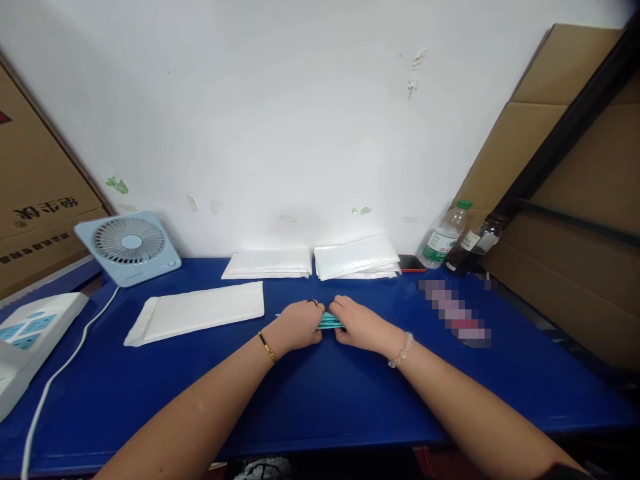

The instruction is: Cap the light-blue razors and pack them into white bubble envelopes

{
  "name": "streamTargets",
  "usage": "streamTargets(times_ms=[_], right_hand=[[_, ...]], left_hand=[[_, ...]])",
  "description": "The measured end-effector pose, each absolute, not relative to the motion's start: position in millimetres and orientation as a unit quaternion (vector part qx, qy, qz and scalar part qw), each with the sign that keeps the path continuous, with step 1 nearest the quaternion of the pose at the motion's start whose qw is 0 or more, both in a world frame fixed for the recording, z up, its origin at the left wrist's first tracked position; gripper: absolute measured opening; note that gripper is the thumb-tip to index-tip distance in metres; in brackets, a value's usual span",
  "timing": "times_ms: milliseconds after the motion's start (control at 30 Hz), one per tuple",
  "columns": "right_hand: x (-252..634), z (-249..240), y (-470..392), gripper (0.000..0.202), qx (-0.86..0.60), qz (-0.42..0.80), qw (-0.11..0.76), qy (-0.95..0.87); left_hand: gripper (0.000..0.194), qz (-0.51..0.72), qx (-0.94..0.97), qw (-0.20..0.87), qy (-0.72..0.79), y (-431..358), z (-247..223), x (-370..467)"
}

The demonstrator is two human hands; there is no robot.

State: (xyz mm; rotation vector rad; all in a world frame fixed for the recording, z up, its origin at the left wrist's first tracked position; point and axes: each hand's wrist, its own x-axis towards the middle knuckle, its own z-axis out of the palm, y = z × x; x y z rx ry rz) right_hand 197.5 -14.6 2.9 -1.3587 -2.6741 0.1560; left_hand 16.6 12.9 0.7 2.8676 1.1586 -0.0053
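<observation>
Both hands meet at the middle of the table, closed around a small bundle of thin teal strips [329,321]. My left hand [299,325] grips its left end, and my right hand [360,325] has the right end. Only the short stretch between the hands shows clearly, so I cannot tell the bundle's exact kind. A pale tip pokes out beyond the left knuckles. Left of my left hand lies a flat white padded envelope [205,311]. Behind the hands, against the wall, are two piles of white envelopes, a left pile [267,263] and a right pile [355,259].
On the blue table [320,407], a light blue fan [131,243] stands at the back left, near a white power strip [40,333] and cable. At the right are a phone [413,264], a green-capped bottle [445,237], a dark bottle [473,250] and a blurred-out object [455,313].
</observation>
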Motion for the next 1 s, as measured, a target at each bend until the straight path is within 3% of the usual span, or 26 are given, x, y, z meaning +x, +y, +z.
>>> streamTargets(times_ms=[300, 700, 800, 900, 1000], right_hand=[[185, -2, -21, 0.015, -0.470, -0.061, 0.014, -0.881], [185, 6, -21, 0.017, -0.487, -0.002, -0.005, -0.873], [187, 7, -21, 0.018, -0.498, -0.008, -0.007, -0.867], [194, 5, -17, 0.014, -0.496, -0.015, -0.016, -0.868], [204, 3, -10, 0.011, -0.502, -0.012, -0.013, -0.864]], left_hand=[[0.015, 0.009, 0.935, -0.029, 0.353, 12, 0, 15], [0.014, -0.005, 0.927, -0.006, 0.375, 9, 6, 16], [0.032, 0.023, 0.925, 0.018, 0.378, 13, 18, 10], [0.076, 0.076, 0.912, 0.035, 0.402, 27, 38, -27], [0.076, 0.069, 0.821, 0.031, 0.566, 50, 49, -91]])
